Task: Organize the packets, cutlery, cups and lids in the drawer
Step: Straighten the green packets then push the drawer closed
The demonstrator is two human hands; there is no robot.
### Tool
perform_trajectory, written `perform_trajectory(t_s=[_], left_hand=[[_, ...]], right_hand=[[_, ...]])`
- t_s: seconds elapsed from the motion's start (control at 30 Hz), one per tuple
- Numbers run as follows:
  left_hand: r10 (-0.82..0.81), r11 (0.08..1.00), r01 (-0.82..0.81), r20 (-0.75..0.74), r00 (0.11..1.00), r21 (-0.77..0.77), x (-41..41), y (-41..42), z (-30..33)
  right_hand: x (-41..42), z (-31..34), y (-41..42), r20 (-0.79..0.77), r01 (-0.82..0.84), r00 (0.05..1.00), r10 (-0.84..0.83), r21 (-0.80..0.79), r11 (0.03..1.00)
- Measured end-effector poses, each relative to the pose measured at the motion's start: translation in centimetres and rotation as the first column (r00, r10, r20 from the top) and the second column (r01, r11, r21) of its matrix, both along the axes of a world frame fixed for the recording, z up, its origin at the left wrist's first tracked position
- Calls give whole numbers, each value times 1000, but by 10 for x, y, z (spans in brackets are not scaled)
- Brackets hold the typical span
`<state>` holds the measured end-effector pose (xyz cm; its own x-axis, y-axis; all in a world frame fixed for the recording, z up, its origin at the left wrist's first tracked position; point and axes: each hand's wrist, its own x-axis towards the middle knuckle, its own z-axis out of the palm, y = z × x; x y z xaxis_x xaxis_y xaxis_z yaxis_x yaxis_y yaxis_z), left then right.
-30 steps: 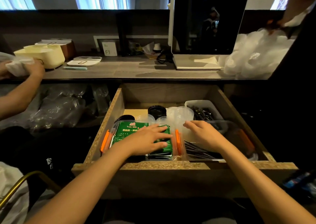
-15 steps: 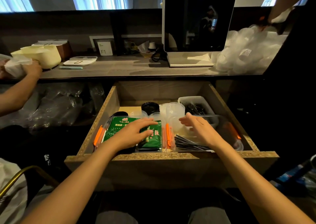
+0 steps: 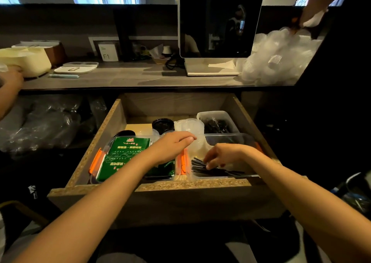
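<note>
The wooden drawer (image 3: 190,186) stands pulled out. At its front left, green packets (image 3: 124,156) lie in a clear box with orange clips (image 3: 94,162). Behind it are black lids (image 3: 163,124) and stacked clear cups (image 3: 190,126). A small bin at the back right (image 3: 218,122) holds black cutlery. More black cutlery (image 3: 218,172) lies in the clear front-right box. My left hand (image 3: 172,146) hovers over the packets' right end, fingers pointing at the cups, holding nothing. My right hand (image 3: 222,155) reaches down, its fingertips touching the front cutlery.
On the counter above stand a dark screen (image 3: 218,20), a bag of clear cups (image 3: 275,62) held by another person's gloved hand (image 3: 313,18), a white scale (image 3: 76,69) and a cream box (image 3: 26,60). Another person's hand (image 3: 10,80) is at the left. Plastic-wrapped stock (image 3: 40,126) fills the left shelf.
My left hand lifted off the green packets and moved right toward the cups. My right hand dropped from the cups onto the black cutlery at the front.
</note>
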<state>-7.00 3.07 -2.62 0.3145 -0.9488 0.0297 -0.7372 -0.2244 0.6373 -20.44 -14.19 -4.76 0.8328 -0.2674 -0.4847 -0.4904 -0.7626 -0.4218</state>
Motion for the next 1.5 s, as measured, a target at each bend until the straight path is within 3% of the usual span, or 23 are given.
perform_trajectory(t_s=[0.2,0.37,0.47,0.57,0.63,0.9,1.07,1.17,1.27,1.33,1.5], left_hand=[[-27,999,27,13,1000,18,5,-27,-7],[5,999,-5,-12,1000,-35,7,-30,-15],[45,996,-49,-55,997,-68,10,-28,-17],[106,990,-114,-95,990,-82,13,-20,-13],[172,972,-189,-126,977,-139,10,-11,-6],[355,828,-452,-313,881,-333,-28,44,19],[438,791,-477,-191,879,-383,-64,79,4],[503,809,-460,26,864,-365,-70,94,-18],[566,819,-485,294,771,-306,-68,99,-36],[587,809,-510,406,700,-291,-67,96,-42],[622,783,-522,444,645,-340,-56,81,-42]], right_hand=[[13,-24,-4,-24,-169,986,168,-161,972],[21,-34,-18,213,29,977,9,-172,985],[20,-33,-18,291,147,947,-135,-20,989],[18,-14,-14,510,274,790,-340,203,940],[16,4,-6,609,273,676,-415,316,909],[-1,49,79,785,160,353,-509,485,860],[-22,31,124,850,326,296,-437,340,882],[-33,6,141,878,492,371,-303,90,866],[-39,-16,145,856,602,495,-148,-215,769],[-39,-25,145,844,638,531,-81,-335,693],[-20,-28,138,832,682,554,-26,-435,588]])
